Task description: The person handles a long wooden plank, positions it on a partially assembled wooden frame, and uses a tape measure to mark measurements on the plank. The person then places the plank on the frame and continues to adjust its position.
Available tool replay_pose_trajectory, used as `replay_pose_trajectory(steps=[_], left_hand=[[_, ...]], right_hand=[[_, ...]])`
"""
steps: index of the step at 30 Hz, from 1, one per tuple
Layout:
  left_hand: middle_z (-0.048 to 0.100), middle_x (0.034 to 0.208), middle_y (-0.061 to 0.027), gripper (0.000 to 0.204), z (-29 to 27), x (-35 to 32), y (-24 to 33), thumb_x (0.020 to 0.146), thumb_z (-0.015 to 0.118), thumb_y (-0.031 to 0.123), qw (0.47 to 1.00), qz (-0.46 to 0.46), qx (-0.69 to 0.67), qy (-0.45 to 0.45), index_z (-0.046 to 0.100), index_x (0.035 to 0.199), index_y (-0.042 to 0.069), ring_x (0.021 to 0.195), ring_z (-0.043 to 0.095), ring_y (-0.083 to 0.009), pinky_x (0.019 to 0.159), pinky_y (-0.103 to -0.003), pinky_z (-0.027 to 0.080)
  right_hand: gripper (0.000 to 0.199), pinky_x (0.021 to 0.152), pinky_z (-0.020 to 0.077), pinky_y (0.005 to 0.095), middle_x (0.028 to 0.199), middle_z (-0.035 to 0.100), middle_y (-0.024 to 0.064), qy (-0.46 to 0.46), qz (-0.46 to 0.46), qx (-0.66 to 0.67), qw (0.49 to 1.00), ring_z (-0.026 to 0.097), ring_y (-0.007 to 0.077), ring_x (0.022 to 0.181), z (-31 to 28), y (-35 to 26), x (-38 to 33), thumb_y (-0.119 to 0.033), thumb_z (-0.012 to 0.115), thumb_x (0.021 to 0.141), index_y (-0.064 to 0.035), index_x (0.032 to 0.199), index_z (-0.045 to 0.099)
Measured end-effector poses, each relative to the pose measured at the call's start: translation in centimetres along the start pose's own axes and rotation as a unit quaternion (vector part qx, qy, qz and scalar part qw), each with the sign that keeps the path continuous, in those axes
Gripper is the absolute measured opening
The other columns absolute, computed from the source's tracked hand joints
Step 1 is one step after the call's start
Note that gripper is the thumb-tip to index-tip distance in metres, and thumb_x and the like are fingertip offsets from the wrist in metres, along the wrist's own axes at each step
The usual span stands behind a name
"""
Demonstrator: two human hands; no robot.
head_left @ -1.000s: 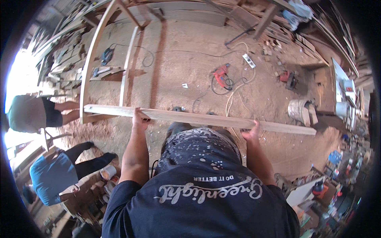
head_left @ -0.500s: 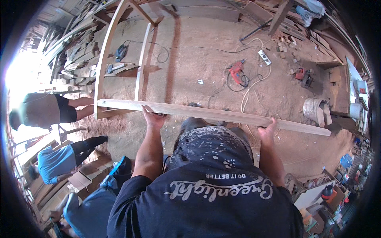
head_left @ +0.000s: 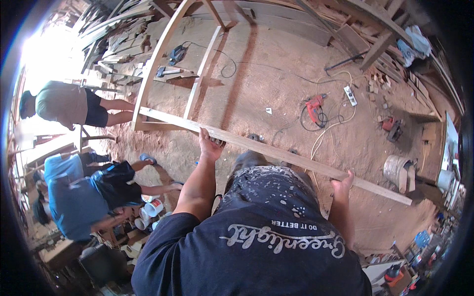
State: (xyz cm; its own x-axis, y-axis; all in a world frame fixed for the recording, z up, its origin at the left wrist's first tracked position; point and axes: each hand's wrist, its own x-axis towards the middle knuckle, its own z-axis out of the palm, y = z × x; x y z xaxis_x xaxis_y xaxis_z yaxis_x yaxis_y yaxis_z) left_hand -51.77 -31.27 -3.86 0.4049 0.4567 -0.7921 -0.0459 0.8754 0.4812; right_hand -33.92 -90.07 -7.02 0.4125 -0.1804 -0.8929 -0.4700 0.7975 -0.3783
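Plank of pale wood, long and thin, is held up in front of the person, above the dirt floor; it runs from the upper left down to the lower right, with its far left end near the foot of a big wooden frame that lies on the floor; the left hand is under the plank near its middle, fingers curled up around its edge; the right hand grips the plank further to the right, fingers wrapped over it; both hands are closed on the wood and well apart from each other; the person wears a dark blue shirt with white spots.

On the floor beyond the plank lies a red drill with a dark cord looped beside it; a white power strip lies just to its right, with a pale cable curling near it; a grey bucket stands near the right end of the plank; a blue power tool rests inside the wooden frame; piles of wood scraps fill the upper left.

At the left, a person in a green top stands bent over; another person in a blue top crouches lower down, near some white cups.
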Motion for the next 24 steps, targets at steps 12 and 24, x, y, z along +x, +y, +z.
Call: replay_pose_trajectory(steps=[12, 24], left_hand=[[0.044, 0.151, -0.0134, 0.095, -1.7, 1.3, -1.9, 0.092, 0.057, 0.075, 0.999, -0.002, -0.033, -0.006, 0.028, 0.159, 0.013, 0.137, 0.045, -0.0340, 0.114, -0.048, 0.038], [0.057, 0.140, -0.0129, 0.088, -1.8, -0.1, -4.8, 0.090, 0.066, 0.068, 0.996, 0.049, -0.011, 0.078, 0.041, 0.151, 0.010, 0.122, 0.058, -0.0310, 0.103, -0.048, 0.046]], right_hand=[[0.057, 0.108, 0.0414, 0.0560, 0.133, 0.057, 0.0127, -0.165, 0.006, -0.129, 0.978, 0.050, 0.0328, 0.132, -5.6, -2.3, 6.9, -0.042, 0.057, 0.089, -0.0109, 0.135, 0.052], [0.056, 0.102, 0.0440, 0.0553, 0.130, 0.058, 0.0140, -0.049, 0.030, -0.088, 0.994, 0.056, 0.0338, 0.120, -5.2, -2.8, 4.3, -0.043, 0.056, 0.089, -0.0089, 0.133, 0.054]])
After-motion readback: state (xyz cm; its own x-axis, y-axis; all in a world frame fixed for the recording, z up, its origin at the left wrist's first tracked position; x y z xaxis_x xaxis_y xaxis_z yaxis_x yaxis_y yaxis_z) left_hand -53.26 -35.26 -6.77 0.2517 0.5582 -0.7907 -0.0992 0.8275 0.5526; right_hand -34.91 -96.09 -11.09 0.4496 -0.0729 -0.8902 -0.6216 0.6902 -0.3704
